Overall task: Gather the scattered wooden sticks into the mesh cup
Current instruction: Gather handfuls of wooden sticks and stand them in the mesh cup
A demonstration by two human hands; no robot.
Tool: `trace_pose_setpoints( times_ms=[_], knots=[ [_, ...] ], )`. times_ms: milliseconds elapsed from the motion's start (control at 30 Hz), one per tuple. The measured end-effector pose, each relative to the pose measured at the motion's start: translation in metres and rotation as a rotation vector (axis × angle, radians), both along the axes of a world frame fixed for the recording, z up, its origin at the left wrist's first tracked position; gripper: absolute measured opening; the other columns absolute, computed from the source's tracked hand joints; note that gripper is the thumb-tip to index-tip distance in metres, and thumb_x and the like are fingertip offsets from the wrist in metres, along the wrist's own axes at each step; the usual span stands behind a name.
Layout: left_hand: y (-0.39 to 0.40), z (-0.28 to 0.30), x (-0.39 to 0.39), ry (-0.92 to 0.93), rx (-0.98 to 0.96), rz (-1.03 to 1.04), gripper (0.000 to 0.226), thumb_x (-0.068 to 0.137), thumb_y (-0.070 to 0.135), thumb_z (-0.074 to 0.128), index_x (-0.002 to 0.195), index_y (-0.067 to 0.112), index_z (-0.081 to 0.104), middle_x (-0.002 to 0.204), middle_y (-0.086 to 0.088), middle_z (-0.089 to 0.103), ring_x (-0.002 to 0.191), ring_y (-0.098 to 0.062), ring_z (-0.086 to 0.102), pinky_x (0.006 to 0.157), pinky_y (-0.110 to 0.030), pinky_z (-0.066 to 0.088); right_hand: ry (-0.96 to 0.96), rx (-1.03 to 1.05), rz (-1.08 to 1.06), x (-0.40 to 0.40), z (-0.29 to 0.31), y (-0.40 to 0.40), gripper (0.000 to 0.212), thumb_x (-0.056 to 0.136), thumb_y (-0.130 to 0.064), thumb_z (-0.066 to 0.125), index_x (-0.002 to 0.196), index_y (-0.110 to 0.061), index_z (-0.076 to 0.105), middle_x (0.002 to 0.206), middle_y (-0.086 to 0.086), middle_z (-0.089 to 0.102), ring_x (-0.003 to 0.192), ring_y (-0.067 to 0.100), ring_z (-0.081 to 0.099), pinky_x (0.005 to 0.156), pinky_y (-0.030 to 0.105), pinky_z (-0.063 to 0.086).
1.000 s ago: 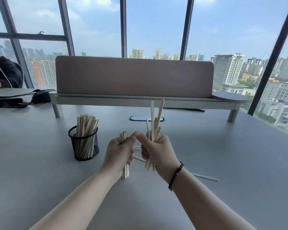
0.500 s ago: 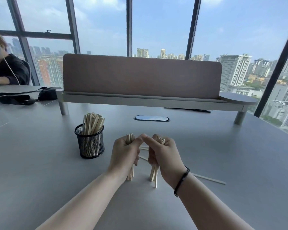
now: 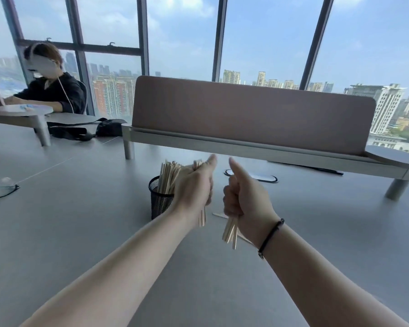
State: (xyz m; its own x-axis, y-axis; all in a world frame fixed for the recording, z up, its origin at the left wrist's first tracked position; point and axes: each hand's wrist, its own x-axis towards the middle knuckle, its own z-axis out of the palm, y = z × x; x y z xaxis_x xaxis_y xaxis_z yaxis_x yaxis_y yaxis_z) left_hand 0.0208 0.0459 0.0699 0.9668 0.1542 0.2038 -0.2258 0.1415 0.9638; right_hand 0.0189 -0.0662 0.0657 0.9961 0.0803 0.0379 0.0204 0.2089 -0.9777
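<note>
A black mesh cup (image 3: 158, 199) stands on the grey table, full of upright wooden sticks (image 3: 167, 175). My left hand (image 3: 194, 187) grips a bundle of sticks right beside the cup's right side, thumb raised; stick ends poke out below the fist (image 3: 202, 217). My right hand (image 3: 243, 204) grips another bundle, thumb up, with the stick ends (image 3: 230, 232) hanging below it. One loose stick (image 3: 219, 215) lies on the table between the hands.
A brown desk divider on a raised shelf (image 3: 250, 114) runs across the back. An oval cable port (image 3: 267, 178) sits behind my right hand. Glasses (image 3: 0, 187) lie at the far left. A person with a headset (image 3: 50, 86) sits at the neighbouring desk beside a black bag (image 3: 80, 131).
Both hands rose off the table with their bundles and moved apart. My left hand moved to the cup's right side. The view swung left and up.
</note>
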Motion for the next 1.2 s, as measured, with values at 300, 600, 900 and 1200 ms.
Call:
trace_pose_setpoints(
  times_ms=[300,600,900,1200],
  knots=[
    [0.092,0.045,0.054,0.004,0.134,0.398,0.058,0.099,0.049,0.048,0.055,0.013,0.057,0.073,-0.01,0.067,0.063,-0.018,0.057,0.065,-0.031,0.044,-0.115,0.277,0.05,0.056,0.057,0.095,0.056,0.095,-0.048,0.048,0.056,-0.021,0.02,0.049,0.0,0.02,0.045,0.019,0.015,0.053,0.035,0.012],
    [0.103,-0.011,0.07,0.017,0.326,0.327,0.047,0.101,0.043,0.047,0.067,0.011,0.058,0.063,0.005,0.056,0.057,-0.011,0.051,0.058,-0.028,0.038,-0.168,0.021,-0.109,0.07,0.026,0.123,0.059,0.101,-0.033,0.042,0.045,-0.021,0.031,0.048,0.002,0.032,0.042,0.017,0.027,0.046,0.028,0.026],
    [0.105,-0.025,0.071,-0.027,0.48,0.273,0.035,0.097,0.054,0.046,0.12,0.028,0.051,0.112,0.01,0.064,0.106,-0.015,0.063,0.094,-0.041,0.05,-0.589,-0.641,-0.272,0.082,-0.011,0.115,0.031,0.099,-0.015,0.039,0.097,-0.011,0.069,0.101,0.002,0.066,0.099,0.02,0.059,0.086,0.034,0.046],
    [0.104,-0.024,0.062,-0.112,0.697,0.106,0.085,0.085,0.078,0.013,0.139,0.025,0.05,0.139,0.009,0.054,0.129,-0.007,0.045,0.11,-0.035,0.034,-0.6,-0.86,-0.111,0.086,-0.01,0.105,0.035,0.1,-0.02,0.038,0.068,-0.024,0.053,0.067,-0.006,0.061,0.065,0.012,0.055,0.06,0.032,0.041]
  ],
)
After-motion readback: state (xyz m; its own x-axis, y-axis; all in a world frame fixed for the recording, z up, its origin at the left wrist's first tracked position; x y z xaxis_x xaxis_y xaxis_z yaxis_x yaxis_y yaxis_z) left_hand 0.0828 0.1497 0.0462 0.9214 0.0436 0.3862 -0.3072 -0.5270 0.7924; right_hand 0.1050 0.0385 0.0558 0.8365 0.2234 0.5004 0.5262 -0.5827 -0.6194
